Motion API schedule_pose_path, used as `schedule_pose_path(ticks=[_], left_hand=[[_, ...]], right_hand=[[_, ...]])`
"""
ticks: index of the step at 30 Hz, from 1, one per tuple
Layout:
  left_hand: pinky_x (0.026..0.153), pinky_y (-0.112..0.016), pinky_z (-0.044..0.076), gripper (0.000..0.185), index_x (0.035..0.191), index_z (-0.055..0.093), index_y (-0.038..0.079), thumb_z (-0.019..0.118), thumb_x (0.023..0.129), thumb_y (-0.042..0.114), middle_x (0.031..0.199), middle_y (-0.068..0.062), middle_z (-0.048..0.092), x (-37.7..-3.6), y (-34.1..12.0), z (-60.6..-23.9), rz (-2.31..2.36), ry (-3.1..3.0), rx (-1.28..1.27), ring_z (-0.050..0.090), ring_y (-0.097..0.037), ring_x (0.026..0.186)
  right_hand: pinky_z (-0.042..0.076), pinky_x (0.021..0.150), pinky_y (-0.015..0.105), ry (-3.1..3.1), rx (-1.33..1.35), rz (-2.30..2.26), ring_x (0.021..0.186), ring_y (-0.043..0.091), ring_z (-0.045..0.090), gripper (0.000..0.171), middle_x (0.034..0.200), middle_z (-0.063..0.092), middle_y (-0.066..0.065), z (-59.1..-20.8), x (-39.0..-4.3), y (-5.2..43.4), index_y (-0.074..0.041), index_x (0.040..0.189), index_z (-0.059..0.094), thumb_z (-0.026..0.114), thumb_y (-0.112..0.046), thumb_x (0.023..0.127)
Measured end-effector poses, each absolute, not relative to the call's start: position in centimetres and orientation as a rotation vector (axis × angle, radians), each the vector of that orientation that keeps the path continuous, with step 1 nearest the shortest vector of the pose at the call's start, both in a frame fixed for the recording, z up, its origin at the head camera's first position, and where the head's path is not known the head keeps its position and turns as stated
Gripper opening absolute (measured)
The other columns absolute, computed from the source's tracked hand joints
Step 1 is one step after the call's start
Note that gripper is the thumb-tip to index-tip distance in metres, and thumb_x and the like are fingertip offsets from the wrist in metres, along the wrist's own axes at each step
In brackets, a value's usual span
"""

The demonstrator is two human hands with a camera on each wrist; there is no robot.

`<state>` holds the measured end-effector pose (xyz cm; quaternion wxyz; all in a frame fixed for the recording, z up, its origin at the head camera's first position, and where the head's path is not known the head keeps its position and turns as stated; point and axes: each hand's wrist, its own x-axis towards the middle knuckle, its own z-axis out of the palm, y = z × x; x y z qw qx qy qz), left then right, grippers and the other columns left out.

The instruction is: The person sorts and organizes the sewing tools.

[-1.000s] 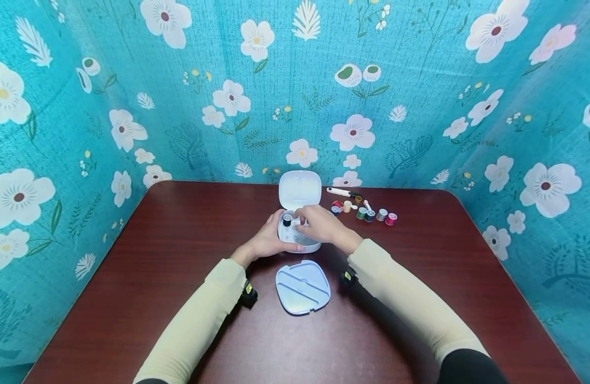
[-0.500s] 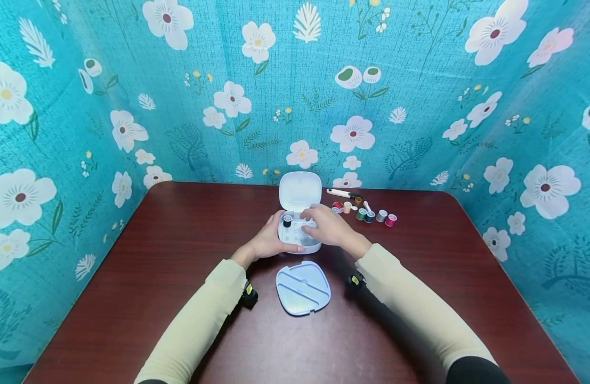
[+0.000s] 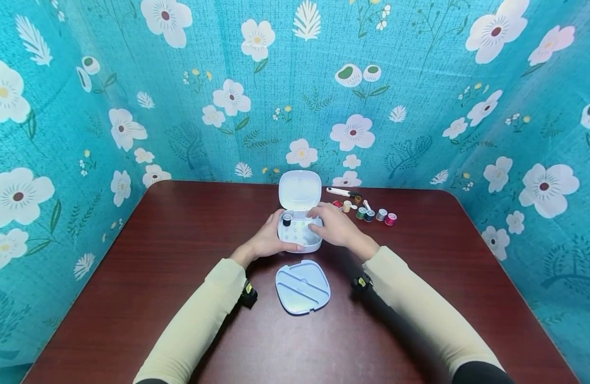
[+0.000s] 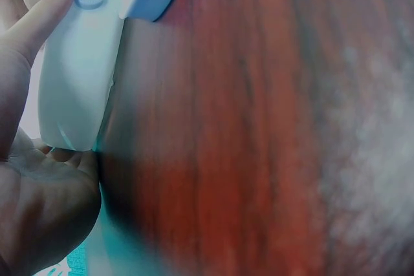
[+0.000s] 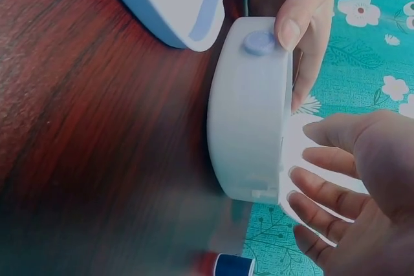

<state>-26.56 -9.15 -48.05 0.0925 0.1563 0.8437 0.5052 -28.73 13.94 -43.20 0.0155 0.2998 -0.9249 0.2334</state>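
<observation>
A small white sewing box (image 3: 308, 247) stands on the table, its lid (image 3: 299, 191) raised at the back. Inside, rows of small pegs show, and a black thread spool (image 3: 287, 220) stands at the back left. My left hand (image 3: 266, 241) grips the box's left side, thumb along the front near the round lilac button (image 5: 260, 42). Over the box's right part hovers my right hand (image 3: 335, 226). In the right wrist view its fingers (image 5: 330, 185) are spread and loosely bent beside the box's open top, with nothing between them.
Several thread spools, including a pink one (image 3: 390, 219) and a green one (image 3: 361, 213), lie right of the box. A white-handled tool (image 3: 340, 191) lies behind them. A pale blue tray (image 3: 302, 288) with diagonal ridges lies in front of the box. A floral curtain (image 3: 256, 106) hangs behind.
My right hand has drawn right, away from the black spool, uncovering more of the pegs and covering the blue spool on the table. My left hand keeps its place on the box.
</observation>
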Motion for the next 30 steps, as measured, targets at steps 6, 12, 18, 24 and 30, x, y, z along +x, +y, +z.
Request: schedule_pose_path(ticks=[6,12,18,24,30], left_hand=[[0.109,-0.045,0.037,0.108,0.153,0.031,0.013,0.097,0.069,0.037,0.142,-0.01,0.043,-26.5,-9.2,-48.1,1.492,2.504,0.468,0.047,-0.026,0.125],[0.11,-0.045,0.036,0.109,0.153,0.03,0.013,0.096,0.07,0.036,0.143,-0.011,0.042,-26.5,-9.2,-48.0,1.481,2.513,0.462,0.047,-0.026,0.124],[0.11,-0.044,0.037,0.111,0.154,0.028,0.014,0.096,0.07,0.036,0.142,-0.01,0.042,-26.8,-9.2,-47.8,1.467,2.516,0.463,0.046,-0.025,0.123],[0.111,-0.045,0.036,0.112,0.155,0.027,0.014,0.096,0.07,0.037,0.144,-0.011,0.041,-26.8,-9.2,-47.8,1.466,2.517,0.47,0.045,-0.026,0.125],[0.111,-0.046,0.035,0.111,0.155,0.028,0.013,0.096,0.07,0.036,0.144,-0.011,0.041,-26.6,-9.2,-48.0,1.474,2.511,0.468,0.045,-0.026,0.125]], right_hand=[[0.053,0.094,0.047,-2.883,0.92,0.774,0.105,0.033,0.065,0.032,0.114,0.069,0.014,-43.5,-28.6,14.5,-0.001,0.12,0.072,0.076,-0.015,0.092],[0.053,0.093,0.047,-2.896,0.916,0.822,0.103,0.036,0.064,0.032,0.113,0.068,0.017,-43.5,-28.4,15.2,0.0,0.12,0.071,0.075,-0.015,0.092],[0.053,0.092,0.045,-2.884,0.906,0.851,0.1,0.031,0.064,0.028,0.112,0.068,0.016,-43.4,-28.5,15.7,0.001,0.118,0.072,0.075,-0.012,0.092],[0.052,0.093,0.045,-2.863,0.889,0.884,0.1,0.028,0.062,0.026,0.111,0.068,0.014,-43.5,-28.5,16.1,0.0,0.117,0.072,0.074,-0.01,0.093],[0.05,0.092,0.045,-2.857,0.864,0.883,0.099,0.027,0.063,0.026,0.108,0.069,0.012,-44.1,-28.6,16.6,-0.001,0.117,0.072,0.074,-0.012,0.093]])
